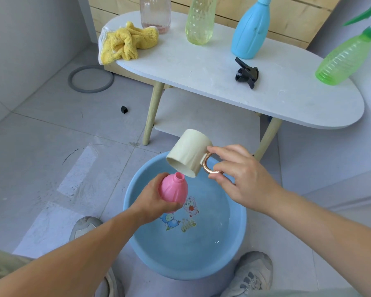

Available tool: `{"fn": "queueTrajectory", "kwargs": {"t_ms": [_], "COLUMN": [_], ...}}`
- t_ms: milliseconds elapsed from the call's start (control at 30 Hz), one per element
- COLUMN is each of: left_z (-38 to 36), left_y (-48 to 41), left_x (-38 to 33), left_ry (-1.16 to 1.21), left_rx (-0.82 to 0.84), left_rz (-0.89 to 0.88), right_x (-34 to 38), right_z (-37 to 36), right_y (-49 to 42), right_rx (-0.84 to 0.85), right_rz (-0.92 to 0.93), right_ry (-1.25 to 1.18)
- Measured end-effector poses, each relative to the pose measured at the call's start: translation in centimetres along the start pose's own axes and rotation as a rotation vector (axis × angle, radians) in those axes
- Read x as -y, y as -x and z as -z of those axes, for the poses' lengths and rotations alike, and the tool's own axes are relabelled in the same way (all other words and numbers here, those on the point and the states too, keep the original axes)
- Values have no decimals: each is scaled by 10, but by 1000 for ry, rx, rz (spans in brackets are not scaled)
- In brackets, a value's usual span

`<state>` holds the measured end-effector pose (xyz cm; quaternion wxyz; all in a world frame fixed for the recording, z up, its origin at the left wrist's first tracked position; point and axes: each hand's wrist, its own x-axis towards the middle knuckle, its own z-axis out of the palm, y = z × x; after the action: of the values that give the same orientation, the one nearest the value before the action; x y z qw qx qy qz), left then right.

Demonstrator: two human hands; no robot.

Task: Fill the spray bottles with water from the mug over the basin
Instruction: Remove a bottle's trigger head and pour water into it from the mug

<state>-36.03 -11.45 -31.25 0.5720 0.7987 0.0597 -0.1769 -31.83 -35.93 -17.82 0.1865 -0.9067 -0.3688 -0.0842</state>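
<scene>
Now mug (187, 152) tipped at pink bottle (173, 189) neck (uncapped), water in basin (240, 228).

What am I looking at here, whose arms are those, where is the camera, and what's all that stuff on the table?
There is no machine here. A person wears a wide-angle camera on the head that looks down at their own arms, which is why the edges bend. The left hand grips an open pink bottle over a blue basin on the floor. The right hand holds a cream mug by its gold handle, tipped toward the bottle's neck; I see no stream of water. On the white table behind stand a clear bottle, a yellow-green bottle, a blue bottle and a green bottle with its sprayer on. A yellow cloth and a loose black spray head lie there too.
</scene>
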Motion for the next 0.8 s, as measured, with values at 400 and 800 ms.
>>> {"fn": "queueTrajectory", "kwargs": {"t_ms": [400,800], "left_z": [-1,1], "left_y": [-1,1], "left_x": [11,12], "left_ry": [-63,-19], "left_rx": [-44,-39], "left_rz": [13,25], "right_x": [-44,-55], "right_z": [-80,-125], "right_y": [29,47], "right_rx": [179,345], "right_rz": [-968,-1107], "right_ry": [-460,-372]}}
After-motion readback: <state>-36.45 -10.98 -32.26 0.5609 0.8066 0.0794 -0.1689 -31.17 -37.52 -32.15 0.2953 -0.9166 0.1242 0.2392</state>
